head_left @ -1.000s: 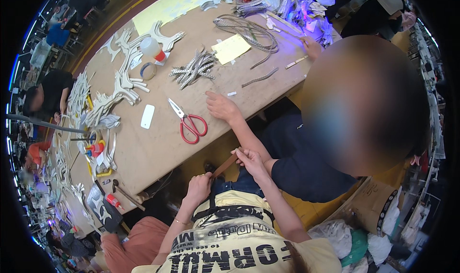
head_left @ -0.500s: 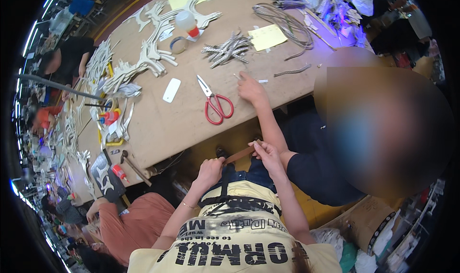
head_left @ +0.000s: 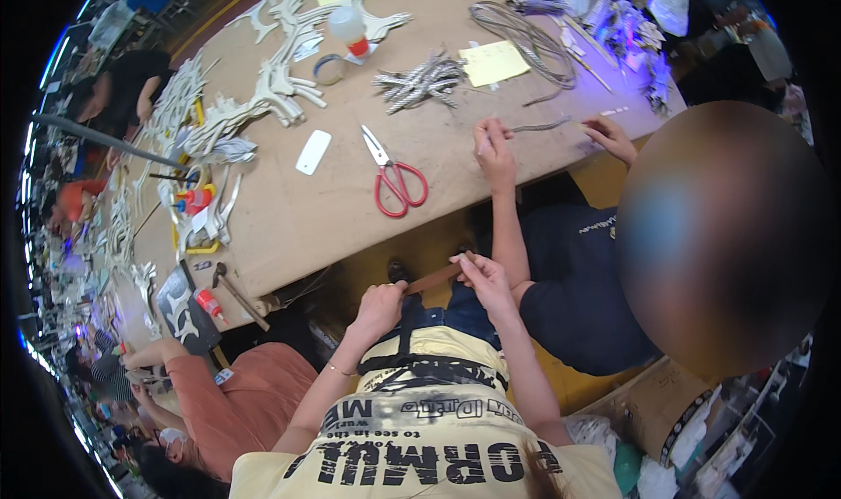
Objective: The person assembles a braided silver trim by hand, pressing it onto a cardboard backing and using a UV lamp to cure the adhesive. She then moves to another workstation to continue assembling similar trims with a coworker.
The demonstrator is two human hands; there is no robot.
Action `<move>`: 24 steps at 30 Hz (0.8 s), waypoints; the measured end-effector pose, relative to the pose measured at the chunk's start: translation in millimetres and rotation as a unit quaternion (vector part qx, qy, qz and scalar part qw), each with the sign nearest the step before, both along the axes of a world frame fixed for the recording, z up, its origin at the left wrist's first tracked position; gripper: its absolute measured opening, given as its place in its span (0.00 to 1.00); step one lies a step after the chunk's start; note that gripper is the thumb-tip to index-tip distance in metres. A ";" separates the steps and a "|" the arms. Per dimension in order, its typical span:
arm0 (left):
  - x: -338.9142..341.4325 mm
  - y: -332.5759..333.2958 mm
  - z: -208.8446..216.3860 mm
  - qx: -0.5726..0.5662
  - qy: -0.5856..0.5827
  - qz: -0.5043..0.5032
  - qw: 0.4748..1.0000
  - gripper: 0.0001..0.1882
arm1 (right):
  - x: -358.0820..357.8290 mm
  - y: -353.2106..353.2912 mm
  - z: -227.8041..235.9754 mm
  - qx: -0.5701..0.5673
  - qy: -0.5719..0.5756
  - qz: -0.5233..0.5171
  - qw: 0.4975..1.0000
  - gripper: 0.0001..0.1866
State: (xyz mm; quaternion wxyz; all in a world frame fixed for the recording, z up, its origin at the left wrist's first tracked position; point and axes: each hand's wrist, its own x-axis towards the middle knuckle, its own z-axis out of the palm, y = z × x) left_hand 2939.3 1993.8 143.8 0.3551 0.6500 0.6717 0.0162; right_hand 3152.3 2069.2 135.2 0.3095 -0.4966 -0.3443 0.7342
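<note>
A short brown strip (head_left: 434, 279) is stretched between my two hands, in front of my waist and just off the table's near edge. My left hand (head_left: 382, 310) is closed round its left end. The fingers of my right hand (head_left: 484, 282) pinch the other end. Beyond them on the table lie red-handled scissors (head_left: 399, 189), blades pointing away, and a white rounded card (head_left: 314, 152). To my right, a co-worker's two hands (head_left: 496, 153) hold a short grey braided strap (head_left: 543, 126) over the table.
Braided strips (head_left: 420, 82) lie in a pile near a yellow paper (head_left: 493, 63) and a coiled cord (head_left: 526, 28). White cut pieces (head_left: 273, 96) cover the table's left side. A hammer (head_left: 241, 296) and a red bottle (head_left: 209, 304) lie at the near left edge. Co-workers sit close on both sides.
The co-worker on the right has picked up the grey braided strap, and a second hand of theirs has come into view. My hands stay nearly still on the brown strip.
</note>
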 end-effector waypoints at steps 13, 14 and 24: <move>0.9 -6.2 2.6 0.022 0.005 -0.013 1.000 0.07 | 0.4 -5.9 -2.8 0.018 -0.002 0.007 1.000 0.12; 1.3 -6.2 3.1 0.023 0.004 -0.014 1.000 0.07 | 0.5 -5.7 -3.7 0.019 0.000 0.007 1.000 0.12; 5.0 -7.5 5.1 0.015 0.008 -0.012 1.000 0.07 | 1.5 -4.8 -8.1 0.014 0.014 0.011 1.000 0.12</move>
